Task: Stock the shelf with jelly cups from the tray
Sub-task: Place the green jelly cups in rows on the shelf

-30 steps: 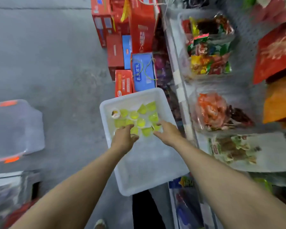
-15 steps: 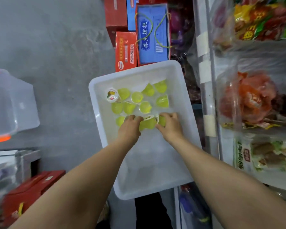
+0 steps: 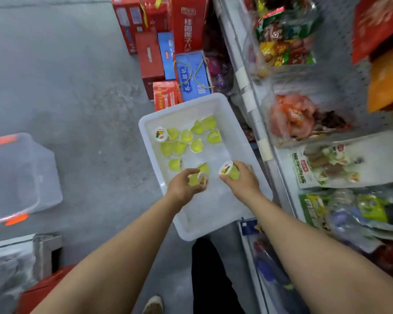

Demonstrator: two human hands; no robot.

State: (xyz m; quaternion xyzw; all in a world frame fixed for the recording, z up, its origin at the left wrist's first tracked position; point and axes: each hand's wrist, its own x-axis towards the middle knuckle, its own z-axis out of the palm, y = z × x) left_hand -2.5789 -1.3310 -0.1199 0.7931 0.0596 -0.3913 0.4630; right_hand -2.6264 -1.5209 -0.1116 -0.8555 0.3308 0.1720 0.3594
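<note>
A white plastic tray (image 3: 234, 123) rests in front of me with several yellow-green jelly cups (image 3: 186, 135) scattered in its far half. My left hand (image 3: 184, 185) is over the tray's near middle, closed around a jelly cup (image 3: 196, 179) whose lid faces right. My right hand (image 3: 242, 180) grips another jelly cup (image 3: 229, 171) with its printed lid turned toward the left. One more cup (image 3: 203, 167) lies just beyond my left fingers. The shelf (image 3: 268, 155) runs along the right.
The shelf holds bagged snacks (image 3: 304, 118) and packets (image 3: 327, 164). Red and blue gift boxes (image 3: 191, 73) stand on the floor beyond the tray. A clear storage bin (image 3: 18, 177) sits at left on the grey concrete floor.
Both hands closed on jelly cups and lifted them off the tray floor, drawing slightly back toward me. The camera view tilted up a little, showing more of the shelf.
</note>
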